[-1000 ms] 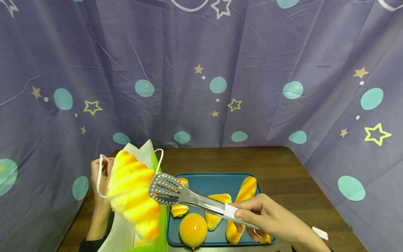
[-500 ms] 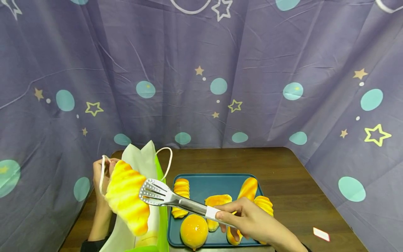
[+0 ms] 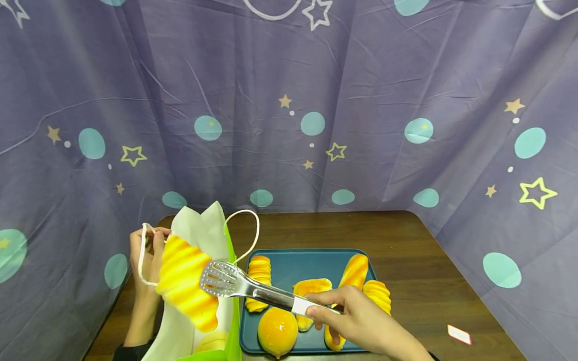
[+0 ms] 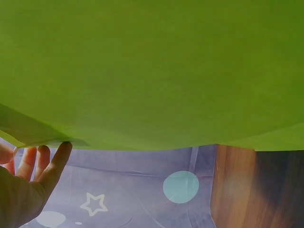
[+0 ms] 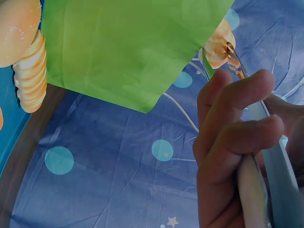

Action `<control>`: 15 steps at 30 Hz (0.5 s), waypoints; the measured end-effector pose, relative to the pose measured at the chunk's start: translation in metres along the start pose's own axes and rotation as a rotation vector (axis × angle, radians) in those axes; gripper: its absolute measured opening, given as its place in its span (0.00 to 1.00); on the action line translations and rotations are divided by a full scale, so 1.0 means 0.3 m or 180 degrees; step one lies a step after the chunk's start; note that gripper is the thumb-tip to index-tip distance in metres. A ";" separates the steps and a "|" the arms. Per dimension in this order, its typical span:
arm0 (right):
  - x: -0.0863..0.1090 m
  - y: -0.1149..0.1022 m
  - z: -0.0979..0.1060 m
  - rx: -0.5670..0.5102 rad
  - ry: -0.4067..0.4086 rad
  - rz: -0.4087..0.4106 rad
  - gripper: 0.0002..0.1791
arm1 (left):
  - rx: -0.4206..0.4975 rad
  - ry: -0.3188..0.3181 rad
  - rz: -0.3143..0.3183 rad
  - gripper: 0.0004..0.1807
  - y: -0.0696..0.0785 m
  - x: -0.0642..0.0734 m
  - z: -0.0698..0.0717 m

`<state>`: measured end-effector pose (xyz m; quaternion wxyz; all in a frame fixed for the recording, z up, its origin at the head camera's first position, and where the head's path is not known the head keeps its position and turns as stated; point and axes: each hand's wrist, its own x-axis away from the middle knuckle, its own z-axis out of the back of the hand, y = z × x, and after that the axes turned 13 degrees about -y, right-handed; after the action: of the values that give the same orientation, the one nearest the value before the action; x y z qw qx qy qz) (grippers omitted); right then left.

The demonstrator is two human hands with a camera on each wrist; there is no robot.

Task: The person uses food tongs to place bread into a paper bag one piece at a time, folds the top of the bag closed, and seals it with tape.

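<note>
My right hand (image 3: 356, 316) grips metal serving tongs (image 3: 257, 291) by their white-banded handle, fingers curled round it in the right wrist view. The slotted, dimpled tongs head presses the side of a croissant (image 3: 187, 281), held tilted over the mouth of a green paper bag (image 3: 234, 321) with a white inside. At the bag's far left rim, my left hand (image 3: 149, 255) pinches the edge beside a white rope handle (image 3: 142, 255). Its fingers (image 4: 59, 164) reach the green wall's edge in the left wrist view. Inside the bag a pale yellow bread (image 3: 212, 342) shows low down.
Right of the bag, a blue tray (image 3: 298, 258) holds a round glazed bun (image 3: 277, 331), a long roll (image 3: 354, 271), a ridged roll (image 3: 259, 276) and more breads. A small white card (image 3: 459, 334) lies on the brown table (image 3: 424, 271). A patterned curtain (image 3: 271, 65) hangs behind.
The croissant and tongs have come down and away from the camera, into the bag's mouth. My right hand has shifted left, uncovering a ridged bread on the tray. The left hand stays at the rim.
</note>
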<state>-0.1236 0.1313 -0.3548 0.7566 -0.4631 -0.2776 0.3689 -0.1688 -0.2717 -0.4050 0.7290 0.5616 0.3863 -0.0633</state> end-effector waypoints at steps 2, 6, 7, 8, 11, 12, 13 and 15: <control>0.000 -0.003 -0.003 0.0002 -0.0006 -0.0039 0.19 | 0.0018 0.0014 -0.0024 0.12 0.004 -0.001 -0.001; 0.001 -0.008 -0.006 -0.0039 -0.0009 -0.0095 0.21 | 0.0309 -0.0002 -0.0223 0.01 -0.009 -0.011 0.002; 0.001 -0.008 -0.007 -0.0056 -0.0011 -0.0096 0.21 | 0.0374 -0.0006 -0.0268 0.02 -0.015 -0.014 0.003; 0.003 -0.007 -0.007 -0.0042 -0.0008 -0.0077 0.21 | 0.0468 -0.0008 -0.0327 0.05 -0.021 -0.015 0.005; 0.009 -0.002 -0.008 -0.0047 -0.0007 -0.0021 0.21 | 0.0464 0.0035 -0.0323 0.08 -0.024 -0.016 0.004; 0.011 -0.001 -0.008 -0.0053 -0.0008 -0.0003 0.21 | 0.0435 0.0062 -0.0294 0.07 -0.022 -0.015 0.002; 0.014 -0.001 -0.006 -0.0075 -0.0006 0.0010 0.21 | 0.0326 0.0082 -0.0262 0.07 -0.018 -0.015 -0.001; 0.022 -0.001 -0.003 -0.0118 -0.0007 0.0041 0.22 | 0.0182 0.0113 -0.0169 0.05 -0.010 -0.015 -0.008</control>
<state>-0.1191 0.1360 -0.3543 0.7452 -0.4784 -0.2822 0.3691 -0.1747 -0.2722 -0.4046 0.7037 0.5727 0.4120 -0.0835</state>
